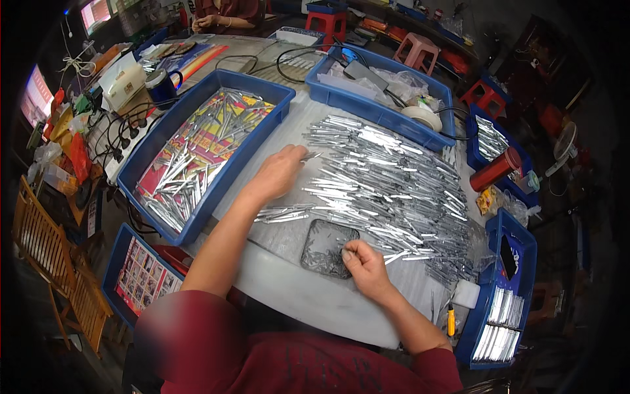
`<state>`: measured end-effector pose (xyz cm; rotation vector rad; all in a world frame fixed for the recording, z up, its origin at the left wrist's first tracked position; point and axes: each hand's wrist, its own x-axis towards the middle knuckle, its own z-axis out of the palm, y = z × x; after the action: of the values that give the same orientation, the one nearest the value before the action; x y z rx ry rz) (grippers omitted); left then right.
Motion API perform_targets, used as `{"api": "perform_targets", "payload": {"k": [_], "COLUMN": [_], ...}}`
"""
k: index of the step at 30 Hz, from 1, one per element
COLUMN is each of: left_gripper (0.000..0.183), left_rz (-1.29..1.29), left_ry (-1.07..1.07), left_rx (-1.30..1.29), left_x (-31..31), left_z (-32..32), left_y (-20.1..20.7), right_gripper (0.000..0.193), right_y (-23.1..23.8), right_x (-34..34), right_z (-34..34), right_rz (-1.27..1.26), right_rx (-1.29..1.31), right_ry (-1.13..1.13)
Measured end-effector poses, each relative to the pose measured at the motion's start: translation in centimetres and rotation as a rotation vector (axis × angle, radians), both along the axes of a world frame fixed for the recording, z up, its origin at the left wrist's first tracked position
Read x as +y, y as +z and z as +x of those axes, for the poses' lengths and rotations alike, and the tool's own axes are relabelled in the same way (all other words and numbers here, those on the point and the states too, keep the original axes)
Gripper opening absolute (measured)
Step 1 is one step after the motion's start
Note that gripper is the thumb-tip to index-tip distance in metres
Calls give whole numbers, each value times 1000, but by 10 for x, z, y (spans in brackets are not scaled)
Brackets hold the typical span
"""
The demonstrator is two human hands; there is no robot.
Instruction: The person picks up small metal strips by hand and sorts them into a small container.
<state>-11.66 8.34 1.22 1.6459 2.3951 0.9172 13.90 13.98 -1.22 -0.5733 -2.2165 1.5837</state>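
Observation:
My left hand (279, 172) reaches over the white table and pinches a thin silver metal strip (311, 156) at the near edge of a big heap of silver strips (394, 184). My right hand (362, 262) rests at the right edge of a small dark tray of tiny metal pieces (323, 244), fingertips closed on a small piece. A short row of strips (283, 214) lies between the two hands.
A long blue bin (164, 131) with strips on a colourful sheet stands left. Another blue bin (354, 98) with tape and bags sits behind the heap. A red cylinder (493, 169) and blue bins (518, 262) stand right. Another person's hands (207, 21) work far back.

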Motion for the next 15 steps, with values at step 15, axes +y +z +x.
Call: {"api": "perform_targets", "payload": {"k": [15], "left_gripper": [35], "left_rz": [-34], "left_ry": [-122], "left_rx": [171], "left_x": [106], "left_z": [-32], "left_y": [-21], "right_gripper": [11], "right_y": [-2], "right_x": [6], "right_z": [-1], "right_rz": [8], "right_rx": [36], "right_ry": [17]}}
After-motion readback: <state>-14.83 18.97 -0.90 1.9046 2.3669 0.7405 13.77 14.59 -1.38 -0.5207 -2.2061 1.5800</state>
